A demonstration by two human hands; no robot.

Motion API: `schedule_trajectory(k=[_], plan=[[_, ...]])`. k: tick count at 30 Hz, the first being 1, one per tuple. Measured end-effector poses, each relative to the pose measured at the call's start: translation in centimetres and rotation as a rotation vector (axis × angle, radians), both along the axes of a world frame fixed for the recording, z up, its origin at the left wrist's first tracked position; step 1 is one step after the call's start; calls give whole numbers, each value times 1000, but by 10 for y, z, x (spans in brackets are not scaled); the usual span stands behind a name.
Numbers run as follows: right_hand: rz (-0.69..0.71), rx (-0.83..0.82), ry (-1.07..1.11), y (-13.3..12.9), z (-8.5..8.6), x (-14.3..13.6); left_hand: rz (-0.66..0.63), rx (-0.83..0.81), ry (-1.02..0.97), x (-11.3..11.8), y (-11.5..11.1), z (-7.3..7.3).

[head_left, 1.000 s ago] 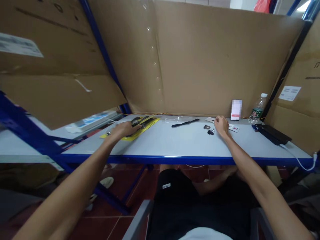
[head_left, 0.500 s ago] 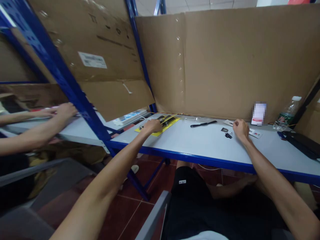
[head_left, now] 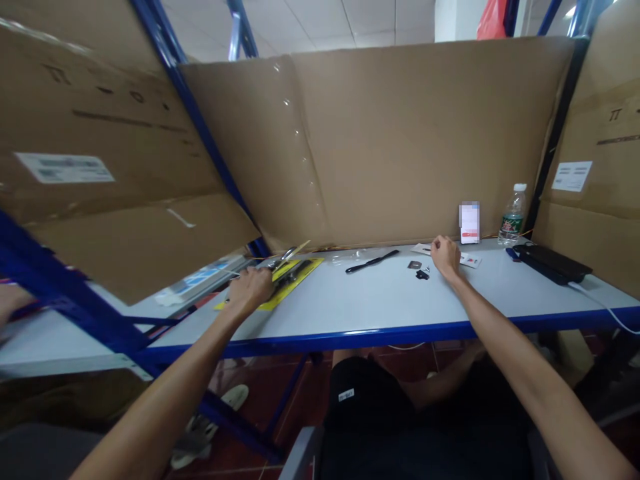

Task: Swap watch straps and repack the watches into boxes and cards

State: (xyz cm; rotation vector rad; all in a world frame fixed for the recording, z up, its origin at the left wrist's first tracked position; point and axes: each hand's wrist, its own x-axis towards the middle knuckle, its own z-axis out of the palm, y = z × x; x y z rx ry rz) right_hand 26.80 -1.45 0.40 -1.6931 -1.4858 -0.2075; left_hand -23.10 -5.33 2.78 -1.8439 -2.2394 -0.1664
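My left hand [head_left: 251, 288] is closed round some tools [head_left: 290, 257], held above a yellow sheet [head_left: 295, 283] at the table's left end; their exact shape is partly hidden by the fingers. On the right, my right hand [head_left: 445, 256] rests with bent fingers over a white card [head_left: 471, 261]; whatever is between its fingertips is too small to name. Just left of that hand lie a small dark plate [head_left: 415, 265] and a black piece [head_left: 423, 274]. A long black tool [head_left: 372, 262] lies between the two hands.
A phone [head_left: 469, 223] stands against the cardboard wall [head_left: 400, 133]. To its right are a bottle [head_left: 512, 217] and a black case [head_left: 553, 263] with a white cable. A blue frame post stands at the left, and a person's hand [head_left: 13, 300] shows at the far left edge.
The view has turned right. My left hand now holds the tools higher, lifted off the yellow sheet. My right hand stays by the white card. Less of the other person is visible.
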Motion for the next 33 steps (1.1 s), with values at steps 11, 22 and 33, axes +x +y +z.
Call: schedule_trajectory(k=[11, 22, 33], plan=[[72, 38, 159, 6, 3, 11, -350, 104, 286, 122, -37, 11], [718, -270, 869, 1, 14, -5, -699, 272, 182, 214, -3, -13], [776, -282, 954, -6, 21, -11, -709, 259, -47, 222, 3, -28]])
